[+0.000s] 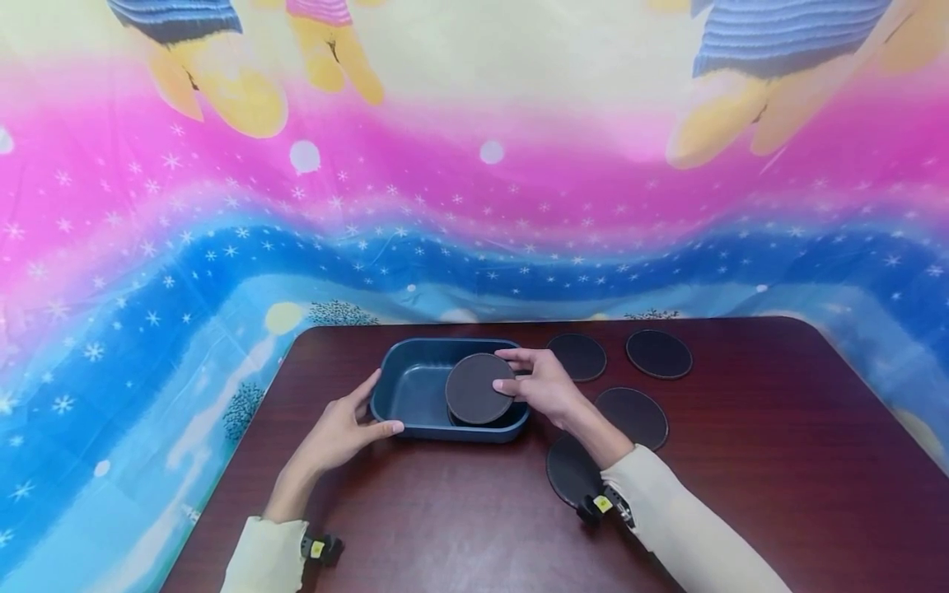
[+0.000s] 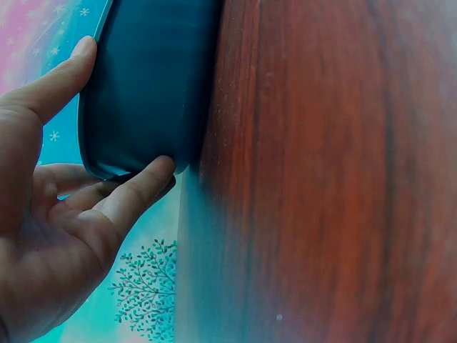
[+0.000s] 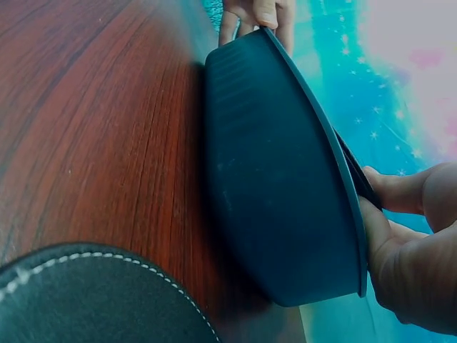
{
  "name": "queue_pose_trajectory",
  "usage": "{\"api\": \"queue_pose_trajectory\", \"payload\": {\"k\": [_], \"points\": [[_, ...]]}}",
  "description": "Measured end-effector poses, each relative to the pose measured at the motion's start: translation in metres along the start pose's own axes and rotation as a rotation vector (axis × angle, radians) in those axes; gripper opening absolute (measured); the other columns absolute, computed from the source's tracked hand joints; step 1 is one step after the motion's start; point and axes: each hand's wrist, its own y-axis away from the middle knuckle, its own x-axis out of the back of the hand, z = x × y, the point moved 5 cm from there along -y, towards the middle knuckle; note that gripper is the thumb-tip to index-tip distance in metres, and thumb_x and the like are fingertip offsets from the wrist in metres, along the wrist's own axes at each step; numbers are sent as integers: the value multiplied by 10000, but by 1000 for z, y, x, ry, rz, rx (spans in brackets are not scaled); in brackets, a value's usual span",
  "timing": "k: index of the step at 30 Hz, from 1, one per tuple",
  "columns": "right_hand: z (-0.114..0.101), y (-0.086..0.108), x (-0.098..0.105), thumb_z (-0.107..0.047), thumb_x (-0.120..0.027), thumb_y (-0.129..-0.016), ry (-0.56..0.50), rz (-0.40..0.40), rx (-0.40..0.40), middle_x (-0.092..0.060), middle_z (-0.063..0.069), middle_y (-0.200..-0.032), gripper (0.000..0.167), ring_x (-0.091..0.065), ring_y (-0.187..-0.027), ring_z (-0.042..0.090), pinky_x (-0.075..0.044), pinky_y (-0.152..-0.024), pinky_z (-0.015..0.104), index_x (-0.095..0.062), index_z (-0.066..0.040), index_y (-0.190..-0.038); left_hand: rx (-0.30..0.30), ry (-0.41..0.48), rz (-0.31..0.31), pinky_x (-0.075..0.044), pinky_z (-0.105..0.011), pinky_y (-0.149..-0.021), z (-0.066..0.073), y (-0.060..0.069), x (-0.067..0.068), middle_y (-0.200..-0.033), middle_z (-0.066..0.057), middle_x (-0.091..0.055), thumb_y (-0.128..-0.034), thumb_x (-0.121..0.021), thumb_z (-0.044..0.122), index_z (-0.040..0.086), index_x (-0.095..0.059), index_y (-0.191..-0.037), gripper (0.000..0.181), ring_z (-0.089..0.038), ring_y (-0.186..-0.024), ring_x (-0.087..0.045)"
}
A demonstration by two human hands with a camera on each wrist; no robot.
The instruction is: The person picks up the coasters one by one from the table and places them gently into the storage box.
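Observation:
A dark blue rectangular dish (image 1: 418, 395) with rounded corners stands on the table. My left hand (image 1: 337, 436) holds its left end, thumb at the near corner and fingers against the end wall. In the left wrist view, fingertips also touch the dish wall (image 2: 150, 86). Over the right half of the dish, my right hand (image 1: 544, 385) pinches a round dark brown coaster (image 1: 478, 389) by its right edge. That coaster is tilted, and a dark rim shows beneath it inside the dish; what lies there is mostly hidden. In the right wrist view, the held coaster (image 3: 357, 171) appears edge-on.
Several matching coasters lie right of the dish: one at the back (image 1: 582, 357), one farther right (image 1: 659, 354), one partly behind my right wrist (image 1: 636, 416), and a nearer one (image 1: 569, 471) under the forearm. A patterned cloth (image 1: 474, 206) hangs behind the reddish-brown table (image 1: 778, 461).

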Motion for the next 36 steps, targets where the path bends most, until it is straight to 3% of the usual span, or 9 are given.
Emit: {"api": "queue_pose_trajectory", "payload": {"k": [14, 23, 29, 32, 36], "points": [[-2, -2, -4, -34, -786, -967, 37, 17, -12, -722, 190, -1336, 550, -795, -1060, 215, -669, -876, 386, -640, -92, -1494, 7, -3, -3, -569, -516, -1083, 2, -1, 1, -1650, -276, -456, -924, -852, 454, 101, -204, -1729, 1092, -401, -1443, -580], [-4, -2, -4, -42, -774, -981, 113, 4, 14, -714, 216, -1371, 539, -790, -1137, 266, -665, -899, 386, -632, -74, -1499, 7, 0, -10, -569, -516, -1085, 2, -1, 2, -1663, -274, -437, -927, -846, 461, 109, -196, -1731, 1092, -400, -1449, -571], [-5, -2, -6, -36, -763, -988, 129, -16, 18, -713, 218, -1347, 537, -810, -1058, 235, -666, -903, 397, -622, -68, -1505, 6, 3, -10, -575, -511, -1078, 1, 0, 1, -1665, -279, -430, -923, -851, 460, 95, -199, -1729, 1099, -401, -1452, -566], [-6, -1, -7, -49, -761, -992, 170, -20, 18, -702, 211, -1365, 528, -808, -1065, 241, -661, -920, 407, -630, -82, -1501, 9, 13, -11, -580, -506, -1071, 0, 0, 1, -1661, -280, -437, -922, -854, 450, 100, -197, -1730, 1098, -400, -1446, -572], [-12, 1, -7, -128, -778, -997, 320, -18, 63, -703, 183, -1415, 499, -771, -1191, 276, -642, -975, 426, -654, -81, -1478, 13, 18, -13, -581, -503, -1072, 0, 0, 0, -1668, -278, -426, -923, -854, 447, 105, -197, -1730, 1096, -399, -1447, -570]]}}
